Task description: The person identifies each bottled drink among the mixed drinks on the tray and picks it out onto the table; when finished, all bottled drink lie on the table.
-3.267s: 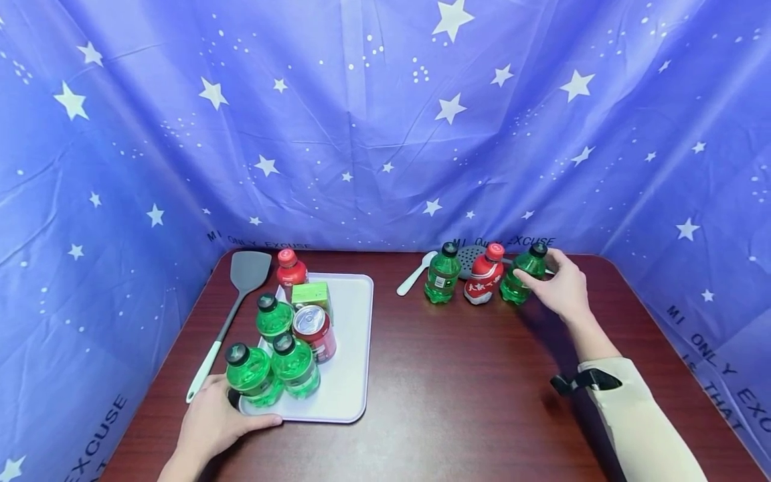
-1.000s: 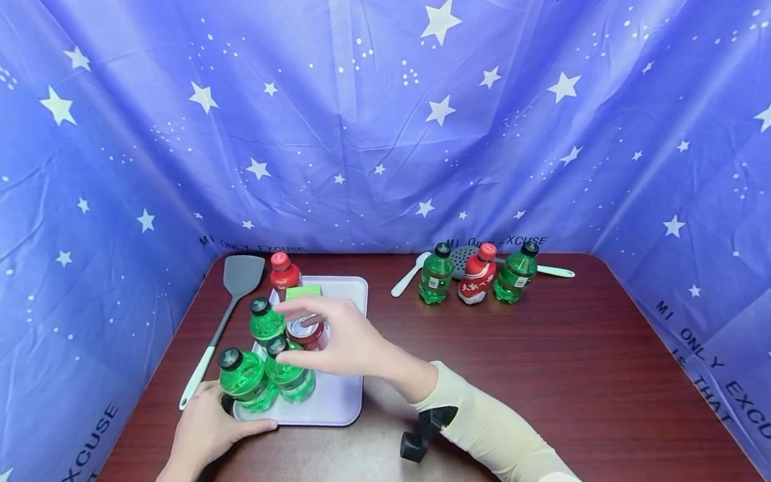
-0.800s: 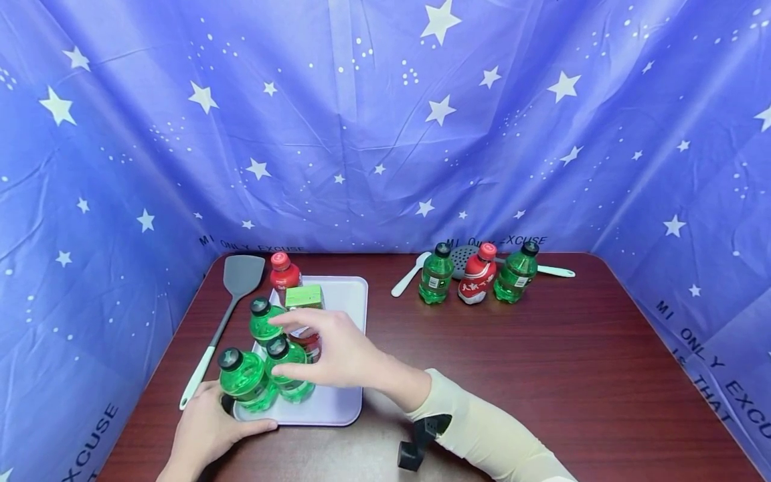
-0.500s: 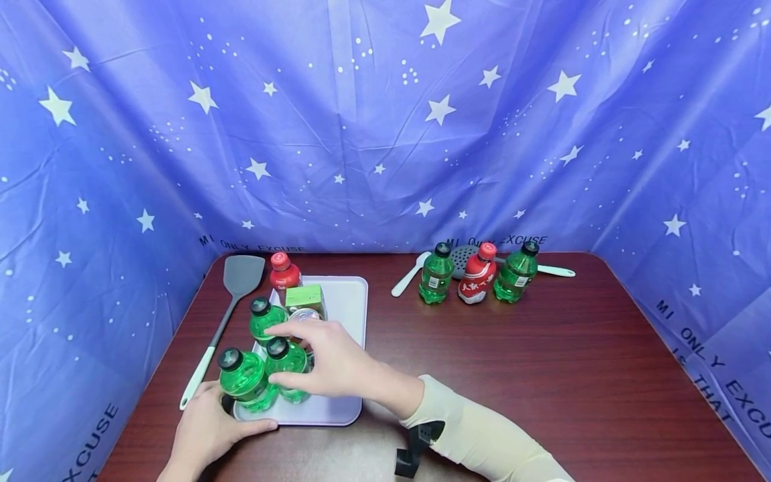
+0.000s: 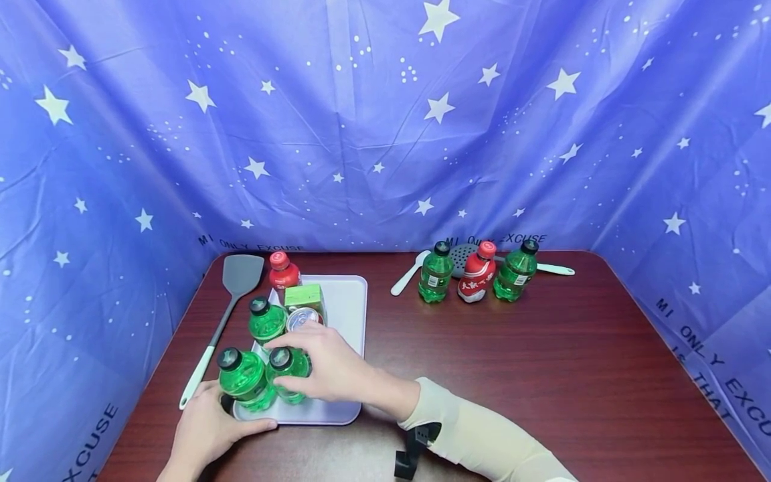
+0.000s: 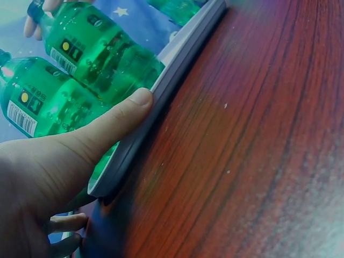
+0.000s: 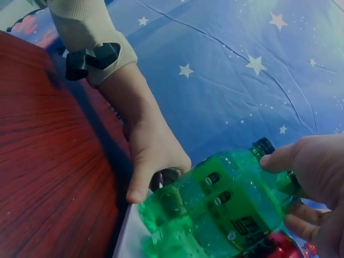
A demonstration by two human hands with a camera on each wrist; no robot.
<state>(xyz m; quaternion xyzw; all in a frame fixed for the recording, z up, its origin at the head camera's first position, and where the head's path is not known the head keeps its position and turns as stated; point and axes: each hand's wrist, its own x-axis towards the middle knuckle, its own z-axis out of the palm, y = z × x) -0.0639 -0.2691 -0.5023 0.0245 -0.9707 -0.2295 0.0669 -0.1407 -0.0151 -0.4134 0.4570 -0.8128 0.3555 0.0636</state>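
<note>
My right hand [image 5: 328, 368] curls its thumb and fingers round a green soda bottle [image 5: 293, 365] with a black cap, on the near part of a white tray [image 5: 349, 321]. In the right wrist view, the thumb touches the bottle near its neck. My left hand [image 5: 205, 428] grips the tray's near left corner; its thumb lies along the rim in the left wrist view, other fingers partly hidden. Beside it stands a second green bottle [image 5: 241, 378], with a third green bottle [image 5: 265, 321] behind. A soda can [image 5: 304, 317], a green carton [image 5: 304, 296] and a red bottle [image 5: 284, 273] stand farther back.
A grey turner [image 5: 242, 274] with a pale handle lies left of the tray. At the back right stand a green bottle [image 5: 436, 273], a red bottle [image 5: 477, 274] and another green bottle [image 5: 515, 273]. A skimmer [image 5: 464, 258] and a white spoon [image 5: 411, 273] lie near them.
My right hand has left the far right green bottle and crossed to the tray. Its fingers have closed round the near green bottle, whose cap has shifted slightly toward me. The left hand stays put.
</note>
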